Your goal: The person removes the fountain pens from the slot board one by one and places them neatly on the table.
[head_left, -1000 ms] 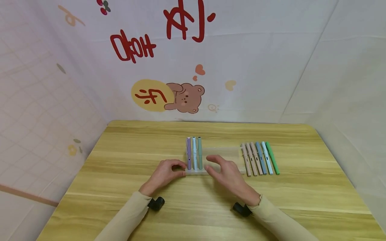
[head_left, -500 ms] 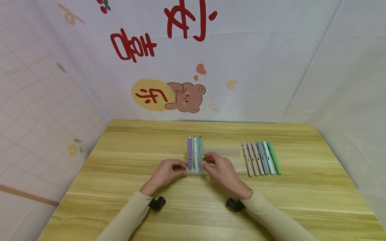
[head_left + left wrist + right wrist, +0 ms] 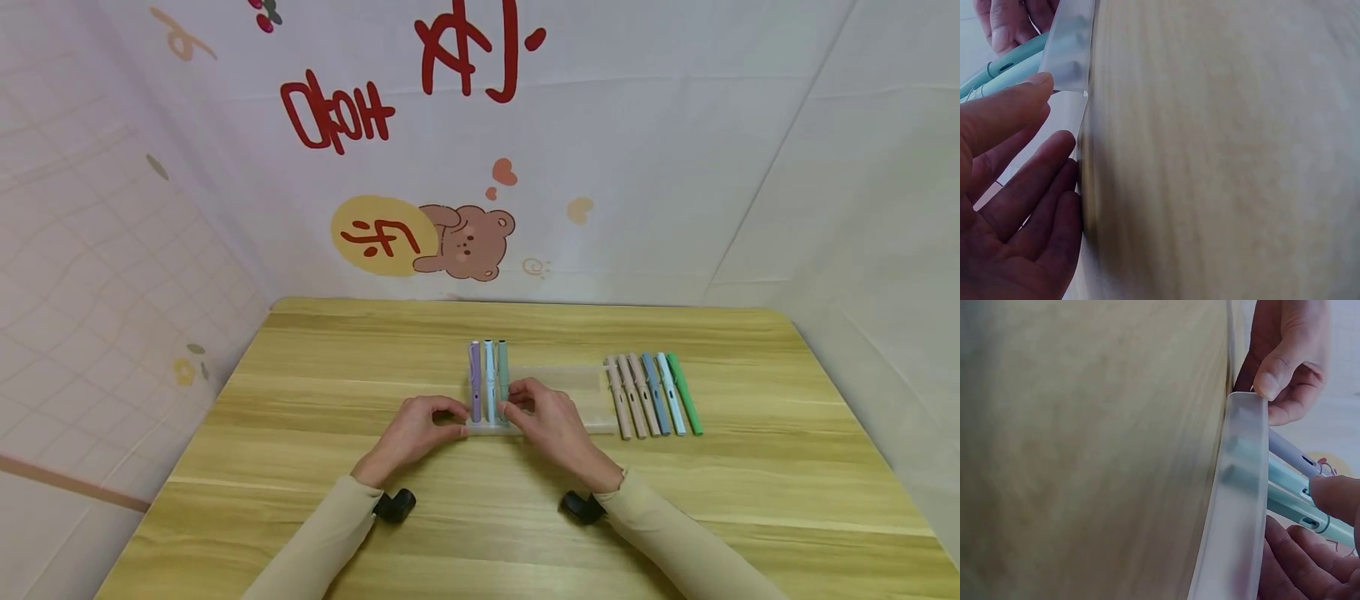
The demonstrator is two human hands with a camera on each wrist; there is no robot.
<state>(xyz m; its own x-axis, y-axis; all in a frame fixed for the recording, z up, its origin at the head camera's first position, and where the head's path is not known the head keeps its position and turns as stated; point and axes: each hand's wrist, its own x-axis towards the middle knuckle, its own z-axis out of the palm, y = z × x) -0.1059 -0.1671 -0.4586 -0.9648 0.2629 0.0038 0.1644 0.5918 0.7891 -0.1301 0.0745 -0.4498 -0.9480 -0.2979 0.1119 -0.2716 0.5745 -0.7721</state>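
Note:
My left hand (image 3: 414, 429) pinches the left end of a clear plastic pen case (image 3: 588, 396), thumb on its front corner. Three capped pens stand side by side at the case's left part: a purple pen (image 3: 475, 375), a light blue pen (image 3: 490, 365) and a sage green pen (image 3: 502, 363). My right hand (image 3: 553, 425) has its thumb and fingers about the lower part of the sage green pen, which passes between them in the right wrist view. The pens' lower ends show through the frosted front wall (image 3: 1235, 506) of the case.
Several more pens lie in a slanted row at the case's right end: brown pens (image 3: 632, 392), a dark blue pen (image 3: 655, 393), a pale blue pen (image 3: 671, 393) and a bright green pen (image 3: 686, 396). Behind the wooden table (image 3: 337, 350) hangs a printed cloth (image 3: 637, 150).
My right hand has moved left from over the case to the sage green pen, and its thumb and fingers have come closer together. My left hand stays on the case's end.

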